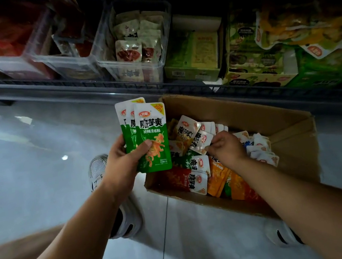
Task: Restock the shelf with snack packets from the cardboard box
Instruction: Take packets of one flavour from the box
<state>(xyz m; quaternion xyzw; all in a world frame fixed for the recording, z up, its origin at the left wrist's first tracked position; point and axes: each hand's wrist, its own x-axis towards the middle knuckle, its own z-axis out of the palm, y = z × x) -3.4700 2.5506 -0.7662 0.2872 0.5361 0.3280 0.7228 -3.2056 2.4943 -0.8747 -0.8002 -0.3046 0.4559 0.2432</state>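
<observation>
In left hand point(123, 159), green packets point(152, 136).

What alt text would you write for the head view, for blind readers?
The left hand holds three green snack packets, while the right hand pinches a white packet in the open cardboard box on the floor, below a stocked shelf.

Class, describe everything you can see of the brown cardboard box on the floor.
The brown cardboard box is open-topped, with a flap splayed out on the right. It sits at an angle on the grey tiled floor, before the dark metal shelf. Inside lies a loose heap of snack packets, green, red, orange and white. The right hand reaches in and pinches a white-topped packet; the left hand holds green packets over its left corner.
</observation>
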